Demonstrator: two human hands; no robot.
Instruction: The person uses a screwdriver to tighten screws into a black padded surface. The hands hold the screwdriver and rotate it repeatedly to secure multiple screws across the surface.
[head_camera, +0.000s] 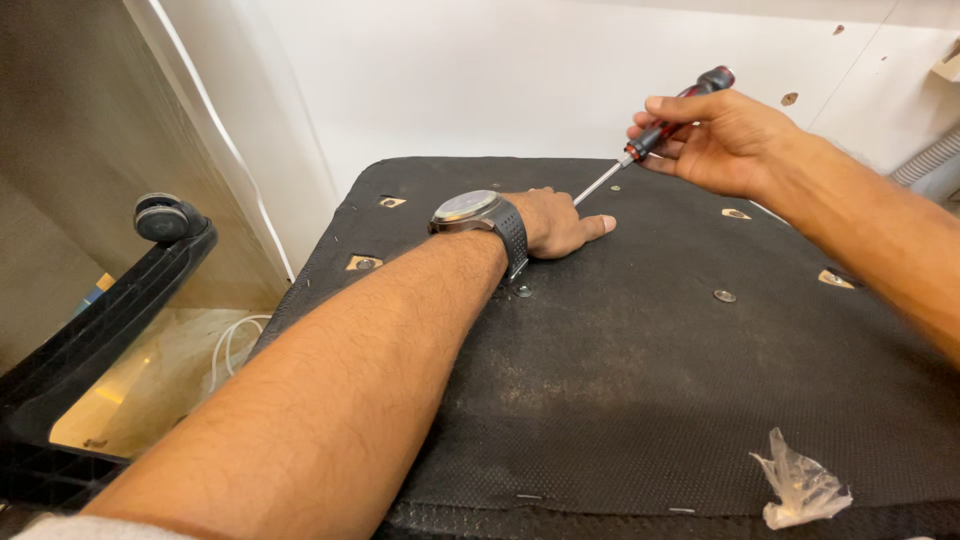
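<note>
A black fabric-covered panel (640, 380) lies flat before me, with several metal fasteners and small cut-outs in it. My left hand (560, 222) rests on the panel, fingers curled around the spot where the screwdriver tip meets the fabric; a dark wristwatch (480, 215) sits on that wrist. My right hand (725, 140) grips the red and black handle of a screwdriver (660, 130), whose thin shaft slants down-left to the left hand. The tip is hidden behind my left fingers.
A crumpled clear plastic bag (800, 485) lies at the panel's near right edge. A black chair base with a castor wheel (165, 218) stands at left, a white cable (232, 345) on the floor beside it. A white wall rises behind.
</note>
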